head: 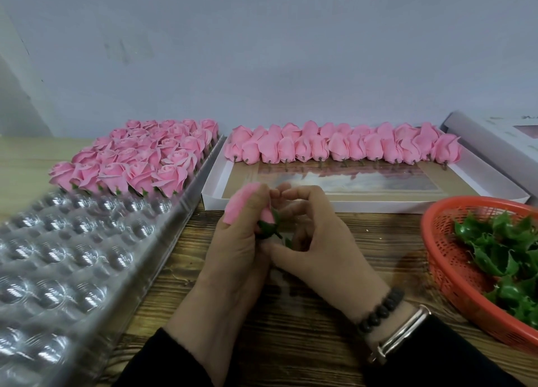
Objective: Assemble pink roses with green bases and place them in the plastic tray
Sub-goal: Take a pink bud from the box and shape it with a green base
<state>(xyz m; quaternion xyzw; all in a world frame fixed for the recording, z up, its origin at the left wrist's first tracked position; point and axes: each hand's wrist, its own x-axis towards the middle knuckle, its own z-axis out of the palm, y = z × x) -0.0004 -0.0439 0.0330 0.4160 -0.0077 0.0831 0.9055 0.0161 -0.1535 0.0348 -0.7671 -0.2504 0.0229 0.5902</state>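
Note:
My left hand [235, 249] grips a pink rose [268, 218] with a green base [269, 230] on its lower end; a pink cover sits on the index finger. My right hand [314, 241] is just beside it, thumb and fingers pinching at the green base from below. Both hands hover over the wooden table in front of me. The clear plastic tray [67, 258] lies at the left, with several finished roses [134, 159] filling its far rows and bare cups nearer me. A red basket [436, 258] at the right holds several green bases [500, 249].
A white shallow box [215, 191] behind my hands holds a row of pink roses without bases [343, 147] along its far side. Another white box [495, 136] lies at the far right. A pale wall closes off the back of the table.

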